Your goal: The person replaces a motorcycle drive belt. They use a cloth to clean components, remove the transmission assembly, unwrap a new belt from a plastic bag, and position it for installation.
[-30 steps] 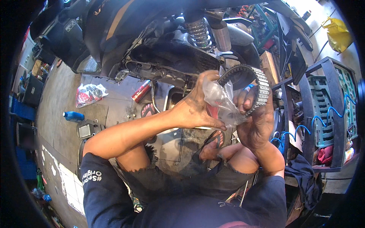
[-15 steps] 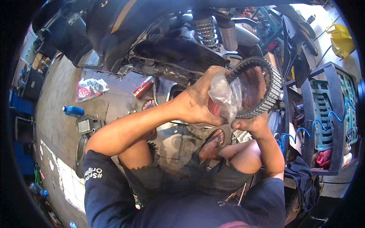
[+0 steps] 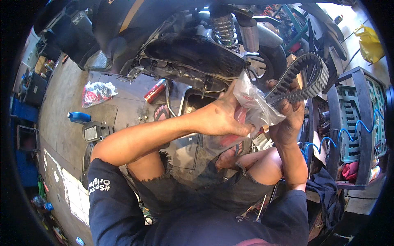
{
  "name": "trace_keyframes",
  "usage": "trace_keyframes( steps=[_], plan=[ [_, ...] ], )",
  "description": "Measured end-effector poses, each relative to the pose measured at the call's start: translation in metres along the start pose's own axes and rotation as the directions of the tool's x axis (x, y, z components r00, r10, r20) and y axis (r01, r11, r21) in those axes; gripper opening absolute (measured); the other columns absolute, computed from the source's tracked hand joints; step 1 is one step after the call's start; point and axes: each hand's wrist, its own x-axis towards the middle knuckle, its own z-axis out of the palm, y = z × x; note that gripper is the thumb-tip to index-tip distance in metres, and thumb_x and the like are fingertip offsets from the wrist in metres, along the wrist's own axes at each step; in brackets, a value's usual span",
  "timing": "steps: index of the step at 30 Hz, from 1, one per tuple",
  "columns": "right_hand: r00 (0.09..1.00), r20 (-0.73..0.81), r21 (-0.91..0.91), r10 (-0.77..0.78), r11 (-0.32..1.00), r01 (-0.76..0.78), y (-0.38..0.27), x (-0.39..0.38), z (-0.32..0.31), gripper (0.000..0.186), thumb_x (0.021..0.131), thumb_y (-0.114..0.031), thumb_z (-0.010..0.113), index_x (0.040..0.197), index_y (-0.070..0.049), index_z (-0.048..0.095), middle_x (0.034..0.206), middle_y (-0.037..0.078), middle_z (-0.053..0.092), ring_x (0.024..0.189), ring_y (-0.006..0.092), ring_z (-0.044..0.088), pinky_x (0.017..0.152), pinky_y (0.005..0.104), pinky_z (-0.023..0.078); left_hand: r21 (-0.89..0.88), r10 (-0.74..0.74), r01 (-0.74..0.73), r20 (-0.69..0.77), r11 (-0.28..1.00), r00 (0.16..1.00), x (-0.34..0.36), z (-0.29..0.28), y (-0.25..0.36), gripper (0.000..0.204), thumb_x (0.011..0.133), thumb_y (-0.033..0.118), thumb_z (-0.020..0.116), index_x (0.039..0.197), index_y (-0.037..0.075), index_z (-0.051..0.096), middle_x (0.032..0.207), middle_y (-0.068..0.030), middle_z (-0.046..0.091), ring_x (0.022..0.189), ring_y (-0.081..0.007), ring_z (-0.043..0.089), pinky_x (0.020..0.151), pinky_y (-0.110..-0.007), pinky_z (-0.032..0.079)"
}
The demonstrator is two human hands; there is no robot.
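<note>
- One black toothed drive belt (image 3: 317,87) is gripped in the right hand (image 3: 287,125), its loop standing up past the curled fingers.
- The left hand (image 3: 223,117) pinches a clear plastic bag (image 3: 258,100) between thumb and fingers; the belt's near end meets it, though whether it sits inside I cannot tell.
- Beyond both hands is a scooter's coil-spring shock absorber (image 3: 225,30).
- On the floor (image 3: 61,123) to the left lie a red can (image 3: 155,91) and a blue bottle (image 3: 79,117).
- A blue coiled hose (image 3: 321,138) crosses the rack (image 3: 363,139) at right.

Motorcycle (image 3: 193,57) blocks the left fingers (image 3: 244,130) ahead; floor (image 3: 61,108) leftward lies open.
</note>
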Motion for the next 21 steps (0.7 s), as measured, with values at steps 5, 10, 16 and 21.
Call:
trace_keyframes(
  steps=[5,10,16,21],
  plan=[
    [0.998,0.05,0.034,0.025,0.999,-0.026,0.0,0.004,0.016,0.046,0.093,-0.01,0.067,0.135,0.001,0.05,0.122,0.015,0.067,0.108,0.0226,0.066,0.098,0.0375,0.051,-0.18,0.118,-0.123,-0.034,0.976,0.992,0.004,0.012,-0.004,0.102,0.084,0.043,0.082,0.154,0.0,0.022,0.16,-0.0185,0.027,0.15,-0.0304,0.026,0.121,-0.042,0.026],
    [0.991,-0.055,-0.021,0.119,0.992,-0.121,0.013,0.004,0.022,0.04,0.098,-0.007,0.06,0.135,0.002,0.049,0.122,0.012,0.066,0.108,0.0175,0.064,0.096,0.0301,0.05,-0.487,-0.082,0.049,-0.046,0.872,0.996,0.012,0.008,-0.013,0.091,0.085,0.035,0.08,0.154,0.002,0.029,0.151,-0.0157,0.045,0.139,-0.0258,0.043,0.117,-0.038,0.034],
    [0.964,-0.177,-0.05,0.2,0.976,-0.211,0.013,0.016,0.012,0.049,0.092,-0.031,0.078,0.12,0.002,0.054,0.106,0.011,0.071,0.093,0.0172,0.069,0.088,0.0311,0.054,-0.571,-0.16,0.192,0.107,0.798,0.981,0.008,0.016,-0.009,0.086,0.086,0.031,0.075,0.155,0.003,0.032,0.148,-0.0151,0.047,0.135,-0.0228,0.046,0.113,-0.035,0.037],
    [0.967,-0.207,-0.018,0.151,0.987,-0.158,0.003,0.022,0.007,0.041,0.096,-0.029,0.072,0.117,0.002,0.055,0.105,0.014,0.072,0.099,0.0242,0.072,0.087,0.0359,0.057,-0.504,-0.22,0.27,0.158,0.82,0.963,0.002,0.019,-0.004,0.088,0.086,0.039,0.074,0.153,-0.001,0.033,0.145,-0.0194,0.049,0.134,-0.0253,0.047,0.112,-0.037,0.038]
  ],
)
